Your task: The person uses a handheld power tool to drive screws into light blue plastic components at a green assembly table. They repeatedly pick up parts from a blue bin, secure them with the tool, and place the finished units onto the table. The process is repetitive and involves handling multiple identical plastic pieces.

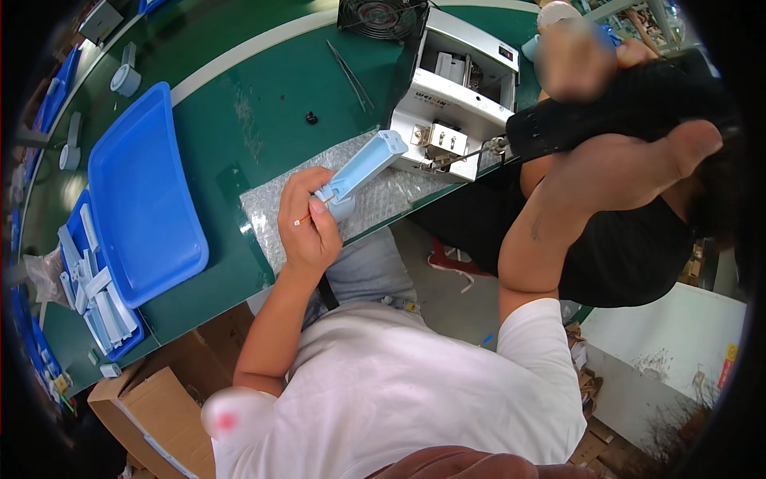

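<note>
My left hand (309, 227) is closed around a light blue plastic housing (363, 169), a long open trough with a rounded end. A thin orange wire with a small white connector (297, 223) sticks out beside my fingers. My right hand (618, 168) grips a black electric screwdriver (574, 124); its fingers are partly hidden behind the tool. The thin bit reaches left to the metal pick-up block (445, 144) on the front of a silver screw feeder (459, 104). From here I cannot tell whether the tip touches a screw.
Bubble wrap (263, 203) lies under my left hand. Tweezers (351, 76) and a small black part (311, 117) rest on the green mat. At left, a blue tray (144, 199) overlaps a bin of light blue parts (104, 307). A fan (375, 17) stands behind; another person sits right.
</note>
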`<state>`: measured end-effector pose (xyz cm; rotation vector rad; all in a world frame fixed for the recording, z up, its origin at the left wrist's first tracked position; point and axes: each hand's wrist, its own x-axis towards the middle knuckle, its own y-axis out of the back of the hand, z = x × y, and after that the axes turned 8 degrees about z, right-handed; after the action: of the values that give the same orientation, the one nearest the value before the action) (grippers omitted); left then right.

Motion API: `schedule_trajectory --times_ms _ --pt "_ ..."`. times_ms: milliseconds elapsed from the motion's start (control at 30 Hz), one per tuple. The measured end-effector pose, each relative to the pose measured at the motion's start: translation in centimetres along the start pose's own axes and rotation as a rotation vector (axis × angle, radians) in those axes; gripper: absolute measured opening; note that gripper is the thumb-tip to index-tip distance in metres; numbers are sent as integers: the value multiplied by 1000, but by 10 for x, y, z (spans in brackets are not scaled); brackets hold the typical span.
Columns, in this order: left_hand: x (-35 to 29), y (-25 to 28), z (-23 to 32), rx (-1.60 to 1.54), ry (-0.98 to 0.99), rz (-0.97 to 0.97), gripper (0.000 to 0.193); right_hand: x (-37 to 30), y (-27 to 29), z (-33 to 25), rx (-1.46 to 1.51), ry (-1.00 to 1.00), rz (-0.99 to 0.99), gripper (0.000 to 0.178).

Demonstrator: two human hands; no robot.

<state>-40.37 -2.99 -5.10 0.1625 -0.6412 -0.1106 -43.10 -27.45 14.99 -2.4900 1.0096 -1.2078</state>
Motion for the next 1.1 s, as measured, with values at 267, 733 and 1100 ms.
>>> schedule_trajectory --times_ms 267,733,1100 --pt "-1 0 -1 -3 15 21 25 -10 -16 -1 -579 318 -19 86" --pt "-1 -1 0 -22 31 23 26 0 -2 8 -148 211 -75 88" --pt "-1 0 0 0 22 27 25 0 -25 5 -447 389 -130 86"
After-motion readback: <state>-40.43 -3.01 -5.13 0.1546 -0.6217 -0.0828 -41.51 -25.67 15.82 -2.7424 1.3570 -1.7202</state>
